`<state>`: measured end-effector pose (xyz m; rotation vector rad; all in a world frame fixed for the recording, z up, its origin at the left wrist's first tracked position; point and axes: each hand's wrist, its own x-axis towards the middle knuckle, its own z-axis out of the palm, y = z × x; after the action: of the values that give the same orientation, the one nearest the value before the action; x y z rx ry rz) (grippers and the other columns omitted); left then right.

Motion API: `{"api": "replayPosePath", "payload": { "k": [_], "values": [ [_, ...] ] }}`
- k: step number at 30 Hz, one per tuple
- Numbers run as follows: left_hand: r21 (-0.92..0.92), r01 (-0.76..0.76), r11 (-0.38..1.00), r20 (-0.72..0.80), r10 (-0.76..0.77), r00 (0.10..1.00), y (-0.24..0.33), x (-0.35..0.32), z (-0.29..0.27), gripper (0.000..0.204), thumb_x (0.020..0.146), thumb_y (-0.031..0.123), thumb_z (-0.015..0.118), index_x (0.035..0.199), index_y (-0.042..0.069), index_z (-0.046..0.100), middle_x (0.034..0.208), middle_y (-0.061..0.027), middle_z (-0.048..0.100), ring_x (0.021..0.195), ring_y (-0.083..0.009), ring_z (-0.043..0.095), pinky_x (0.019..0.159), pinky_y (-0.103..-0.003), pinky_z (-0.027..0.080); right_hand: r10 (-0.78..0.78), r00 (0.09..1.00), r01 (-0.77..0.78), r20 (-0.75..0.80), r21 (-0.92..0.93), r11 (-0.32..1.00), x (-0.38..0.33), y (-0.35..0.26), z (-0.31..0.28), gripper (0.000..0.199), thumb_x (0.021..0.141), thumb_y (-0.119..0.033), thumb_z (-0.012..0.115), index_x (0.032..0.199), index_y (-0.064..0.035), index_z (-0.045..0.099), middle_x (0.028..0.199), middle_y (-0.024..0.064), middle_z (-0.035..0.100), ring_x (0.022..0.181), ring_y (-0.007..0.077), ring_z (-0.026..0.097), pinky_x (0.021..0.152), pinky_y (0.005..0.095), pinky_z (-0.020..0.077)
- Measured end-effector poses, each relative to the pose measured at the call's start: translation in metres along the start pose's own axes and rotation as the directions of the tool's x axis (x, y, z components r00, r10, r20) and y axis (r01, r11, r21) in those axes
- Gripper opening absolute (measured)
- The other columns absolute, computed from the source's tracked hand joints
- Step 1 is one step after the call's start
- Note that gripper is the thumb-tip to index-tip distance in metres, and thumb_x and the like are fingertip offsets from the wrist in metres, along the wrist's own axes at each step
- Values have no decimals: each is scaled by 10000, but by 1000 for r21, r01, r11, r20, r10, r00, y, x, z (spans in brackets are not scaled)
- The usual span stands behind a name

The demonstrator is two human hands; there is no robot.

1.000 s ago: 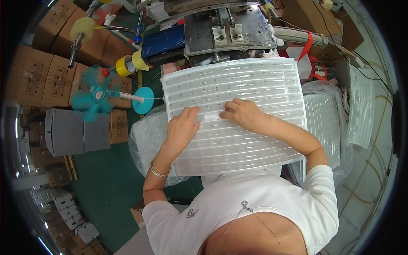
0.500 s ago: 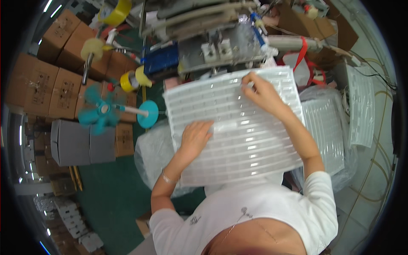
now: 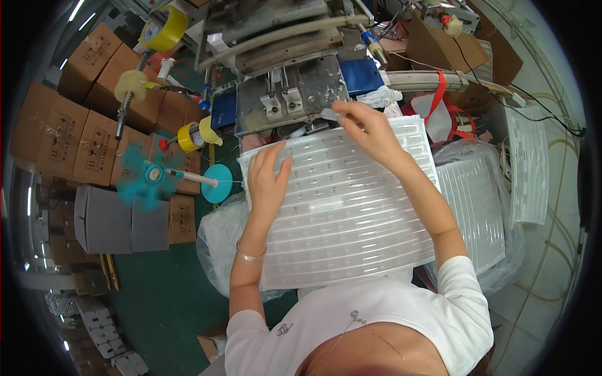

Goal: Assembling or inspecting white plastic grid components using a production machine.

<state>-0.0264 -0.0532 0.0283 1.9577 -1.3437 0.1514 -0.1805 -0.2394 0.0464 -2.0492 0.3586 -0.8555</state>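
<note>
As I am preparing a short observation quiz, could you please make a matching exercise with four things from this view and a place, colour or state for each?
Things
1. Left hand
2. Right hand
3. Fan
4. Bangle

Descriptions
A. Teal, standing out to the left of the ribbed tray
B. Open, at the tray's far left corner
C. Silvery, worn around a wrist
D. Holding a small pale piece near the tray's far edge

Pairs: 1-B, 2-D, 3-A, 4-C
</note>
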Motion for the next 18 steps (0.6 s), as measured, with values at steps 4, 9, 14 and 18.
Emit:
{"api": "replayPosePath", "payload": {
  "k": [4, 9, 14, 18],
  "values": [
    [264, -101, 959, -292, 179, 939, 22, 80, 28, 359, 801, 307, 662, 1114, 134, 628, 1075, -99, 579, 1022, -265, 491, 970, -468, 263, -23, 984, 24, -176, 2, 1000, 17, -9, -7, 274, 849, -65, 618, 1119, -20, 606, 1089, 107, 643, 838, 174, 644, 734, 256, 517],
    [462, -215, 861, -174, 325, 929, 18, 133, 53, 314, 792, 305, 661, 1063, 145, 647, 966, -82, 597, 977, -255, 493, 946, -509, 258, -219, 944, 118, -246, -368, 922, 41, 2, 9, 273, 826, -109, 649, 1089, -45, 612, 952, 107, 660, 777, 221, 649, 669, 291, 525],
    [243, -176, 954, -270, 240, 932, 27, 83, 21, 257, 768, 225, 690, 1000, 124, 646, 772, -38, 590, 810, -202, 521, 881, -421, 300, -364, 909, 195, -204, -563, 803, 67, -2, 25, 212, 809, -131, 638, 1017, -92, 631, 923, 73, 658, 784, 278, 640, 620, 350, 520],
    [88, -51, 995, -189, 67, 980, 25, 43, -4, 246, 760, 192, 706, 981, 102, 645, 744, -29, 579, 736, -185, 529, 824, -358, 323, -432, 870, 166, -240, -681, 713, 90, 26, 31, 161, 774, -114, 597, 926, -85, 640, 857, 73, 646, 769, 263, 634, 615, 365, 522]
  ]
}}
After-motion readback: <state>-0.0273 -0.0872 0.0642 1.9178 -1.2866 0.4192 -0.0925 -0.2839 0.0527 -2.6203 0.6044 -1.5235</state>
